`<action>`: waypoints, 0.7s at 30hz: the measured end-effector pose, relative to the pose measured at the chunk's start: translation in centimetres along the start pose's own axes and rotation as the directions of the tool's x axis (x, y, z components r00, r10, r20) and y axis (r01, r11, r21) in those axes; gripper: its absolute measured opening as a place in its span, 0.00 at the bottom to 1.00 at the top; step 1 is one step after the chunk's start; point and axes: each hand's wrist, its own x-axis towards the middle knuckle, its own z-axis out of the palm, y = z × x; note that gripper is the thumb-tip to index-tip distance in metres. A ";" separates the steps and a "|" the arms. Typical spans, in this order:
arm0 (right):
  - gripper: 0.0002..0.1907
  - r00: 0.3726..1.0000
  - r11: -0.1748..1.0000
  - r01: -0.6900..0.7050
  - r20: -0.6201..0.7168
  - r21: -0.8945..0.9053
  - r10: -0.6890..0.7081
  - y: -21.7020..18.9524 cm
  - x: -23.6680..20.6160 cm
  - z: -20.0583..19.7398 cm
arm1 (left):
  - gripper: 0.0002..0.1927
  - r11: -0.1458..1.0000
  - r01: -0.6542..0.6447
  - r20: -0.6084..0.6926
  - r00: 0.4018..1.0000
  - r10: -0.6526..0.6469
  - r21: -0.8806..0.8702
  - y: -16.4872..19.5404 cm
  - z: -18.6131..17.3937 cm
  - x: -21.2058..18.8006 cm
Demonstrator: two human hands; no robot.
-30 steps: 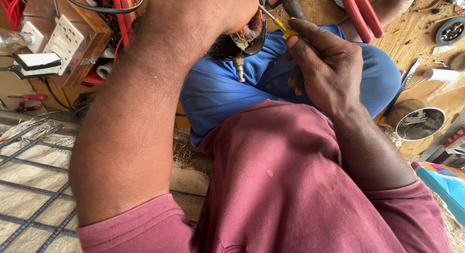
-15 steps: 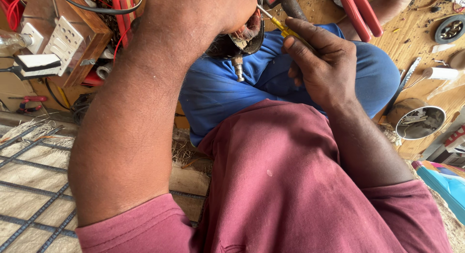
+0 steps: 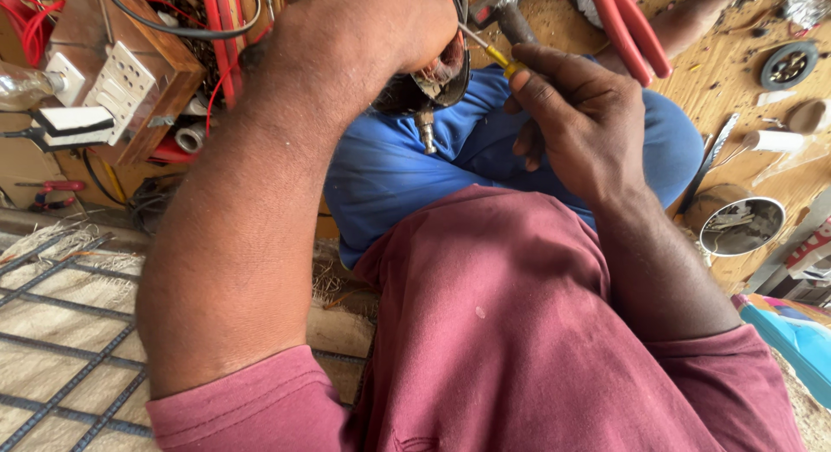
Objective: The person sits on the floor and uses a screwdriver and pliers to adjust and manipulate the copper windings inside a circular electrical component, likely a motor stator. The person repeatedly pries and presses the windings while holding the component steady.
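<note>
— What are your hands holding?

— My left hand (image 3: 363, 36) is gripping a small dark motor part (image 3: 428, 84) tightly, above my blue knee (image 3: 407, 175). My right hand (image 3: 589, 123) is closing around a yellow screwdriver (image 3: 492, 52), and its tip is touching the part. Red pliers (image 3: 628, 28) are lying near.

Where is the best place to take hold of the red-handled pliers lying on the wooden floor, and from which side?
Probably grip the red-handled pliers around both handles, where they lie close together. Come from above, on the side of the right hand; the handle ends point that way and lie bare.
</note>
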 end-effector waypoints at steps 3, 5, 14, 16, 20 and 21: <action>0.18 1.000 1.000 -0.018 0.001 -0.015 0.018 -0.3 0.1 0.2 | 0.15 0.998 0.045 -0.003 0.999 -0.045 -0.053 0.2 -0.7 -0.7; 0.18 1.000 1.000 0.009 -0.003 -0.006 -0.009 -0.2 0.0 0.5 | 0.15 0.996 0.030 -0.040 0.999 -0.034 -0.080 0.4 -1.1 -1.1; 0.21 0.999 0.993 0.013 -0.053 0.119 -0.006 1.7 -0.7 2.2 | 0.37 0.958 0.221 0.001 0.974 -0.225 -0.181 0.9 -1.6 -1.2; 0.21 0.998 0.991 0.024 -0.067 0.133 -0.016 2.3 -0.8 2.6 | 0.38 0.940 0.233 -0.009 0.970 -0.243 -0.250 0.7 -1.4 -1.0; 0.21 0.997 0.985 0.043 -0.069 0.166 -0.032 3.8 -0.9 3.2 | 0.32 0.971 0.172 -0.042 0.983 -0.181 -0.169 0.7 -1.2 -0.4; 0.22 0.997 0.983 0.050 -0.065 0.175 -0.039 4.1 -0.8 3.3 | 0.30 0.959 0.198 0.018 0.980 -0.199 -0.203 0.7 -1.1 -0.4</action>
